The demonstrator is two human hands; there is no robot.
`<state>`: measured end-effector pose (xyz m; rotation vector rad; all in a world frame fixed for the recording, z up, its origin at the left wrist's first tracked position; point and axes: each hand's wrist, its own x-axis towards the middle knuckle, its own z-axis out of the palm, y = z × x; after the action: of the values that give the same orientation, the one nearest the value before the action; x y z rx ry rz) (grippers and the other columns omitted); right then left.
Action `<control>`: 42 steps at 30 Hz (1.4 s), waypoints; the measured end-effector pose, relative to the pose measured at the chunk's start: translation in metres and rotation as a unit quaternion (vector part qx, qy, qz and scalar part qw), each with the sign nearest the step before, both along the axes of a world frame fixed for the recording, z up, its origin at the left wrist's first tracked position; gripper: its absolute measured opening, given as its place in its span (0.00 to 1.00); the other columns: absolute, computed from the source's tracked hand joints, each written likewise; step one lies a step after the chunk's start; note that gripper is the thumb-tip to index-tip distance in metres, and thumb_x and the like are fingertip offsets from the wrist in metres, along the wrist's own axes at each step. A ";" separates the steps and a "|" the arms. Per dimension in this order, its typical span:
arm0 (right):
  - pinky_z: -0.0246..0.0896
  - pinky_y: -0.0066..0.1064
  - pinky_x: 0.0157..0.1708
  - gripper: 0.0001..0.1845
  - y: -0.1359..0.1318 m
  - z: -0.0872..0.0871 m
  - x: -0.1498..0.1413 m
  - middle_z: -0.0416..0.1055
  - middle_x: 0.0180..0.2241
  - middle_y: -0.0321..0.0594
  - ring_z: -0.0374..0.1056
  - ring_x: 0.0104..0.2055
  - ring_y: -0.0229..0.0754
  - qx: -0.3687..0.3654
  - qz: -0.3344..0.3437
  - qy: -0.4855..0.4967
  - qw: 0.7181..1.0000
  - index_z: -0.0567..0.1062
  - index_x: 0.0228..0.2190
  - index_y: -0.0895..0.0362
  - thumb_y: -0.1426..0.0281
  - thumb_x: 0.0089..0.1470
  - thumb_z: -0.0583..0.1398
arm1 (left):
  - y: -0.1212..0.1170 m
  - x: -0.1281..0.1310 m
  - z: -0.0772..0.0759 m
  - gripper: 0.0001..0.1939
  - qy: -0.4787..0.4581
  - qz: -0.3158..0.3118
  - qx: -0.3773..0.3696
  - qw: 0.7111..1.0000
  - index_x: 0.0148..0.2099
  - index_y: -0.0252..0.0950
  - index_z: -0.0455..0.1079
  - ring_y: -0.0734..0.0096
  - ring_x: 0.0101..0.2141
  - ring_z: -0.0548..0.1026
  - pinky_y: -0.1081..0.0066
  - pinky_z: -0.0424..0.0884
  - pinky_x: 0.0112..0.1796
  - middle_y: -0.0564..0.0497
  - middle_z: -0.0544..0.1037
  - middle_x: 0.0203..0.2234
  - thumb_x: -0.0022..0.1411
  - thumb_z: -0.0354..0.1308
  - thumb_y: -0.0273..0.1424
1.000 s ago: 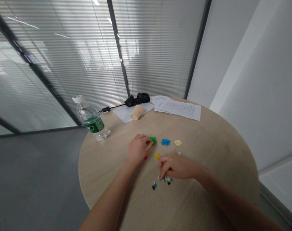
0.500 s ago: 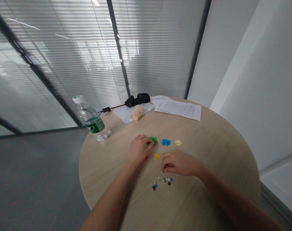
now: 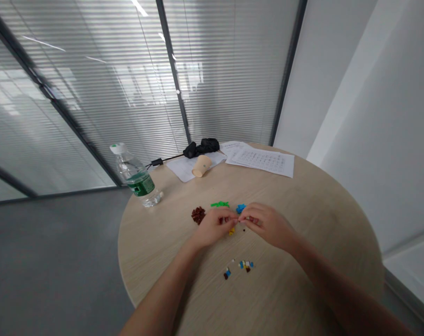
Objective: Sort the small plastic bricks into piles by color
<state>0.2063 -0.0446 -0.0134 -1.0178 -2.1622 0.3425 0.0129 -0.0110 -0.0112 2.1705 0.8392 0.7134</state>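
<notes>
My left hand (image 3: 216, 227) and my right hand (image 3: 268, 225) meet at the fingertips above the table, both closed in a pinch. Whatever lies between the fingers is too small to make out. A pile of dark brown toy bricks (image 3: 198, 215) lies left of my left hand. Green bricks (image 3: 220, 204) sit just beyond it, and blue bricks (image 3: 240, 208) are partly covered by my right hand. Yellow bricks (image 3: 232, 231) show below the fingertips, near a tiny dark piece (image 3: 244, 230). Closer to me are two small multicoloured brick clusters (image 3: 227, 273) and a tiny white piece (image 3: 233, 260).
A water bottle (image 3: 142, 184) stands at the table's left edge. Toward the back lie a paper cup (image 3: 201, 166) on its side, a folded black umbrella (image 3: 201, 147) and printed sheets (image 3: 264, 161). The round table (image 3: 313, 224) borders a glass partition with blinds.
My left hand has come right and nearer from the green bricks, uncovering the brown pile. My right hand has moved up and right. Their fingertips now meet, and a tiny dark piece shows on the table.
</notes>
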 end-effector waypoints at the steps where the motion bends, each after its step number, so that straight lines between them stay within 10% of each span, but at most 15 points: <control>1: 0.60 0.29 0.36 0.06 0.000 0.000 0.000 0.73 0.31 0.40 0.67 0.35 0.38 0.008 -0.004 0.002 1.000 0.73 0.30 0.56 0.73 0.56 0.57 | 0.000 0.000 0.000 0.09 -0.011 0.003 -0.004 1.000 0.32 0.35 0.75 0.73 0.30 0.71 0.72 0.65 0.34 0.51 0.75 0.27 0.60 0.54 0.30; 24: 0.62 0.29 0.34 0.06 -0.002 -0.002 -0.008 0.74 0.31 0.40 0.68 0.33 0.38 0.031 -0.016 -0.003 0.999 0.73 0.32 0.56 0.74 0.56 0.55 | 0.004 -0.010 0.001 0.06 0.063 0.065 0.032 0.995 0.28 0.35 0.71 0.74 0.27 0.67 0.75 0.62 0.30 0.54 0.71 0.23 0.56 0.54 0.27; 29: 0.61 0.26 0.31 0.06 -0.002 0.000 -0.005 0.73 0.31 0.39 0.67 0.30 0.36 0.006 -0.045 -0.005 0.999 0.73 0.32 0.56 0.74 0.55 0.56 | 0.016 -0.042 0.010 0.08 0.218 0.203 0.152 0.942 0.33 0.36 0.74 0.67 0.33 0.70 0.70 0.63 0.35 0.49 0.74 0.28 0.59 0.54 0.28; 42: 0.60 0.27 0.30 0.06 0.000 -0.003 -0.004 0.73 0.29 0.38 0.65 0.27 0.35 0.014 -0.049 -0.007 0.999 0.74 0.32 0.56 0.74 0.54 0.56 | 0.026 -0.066 0.009 0.11 0.351 0.346 0.104 0.864 0.33 0.39 0.76 0.64 0.34 0.73 0.72 0.63 0.30 0.47 0.78 0.33 0.57 0.53 0.34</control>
<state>0.2020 -0.0450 -0.0162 -1.1087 -2.1142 0.2596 -0.0528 0.0147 -0.0023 2.3306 2.0743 0.3047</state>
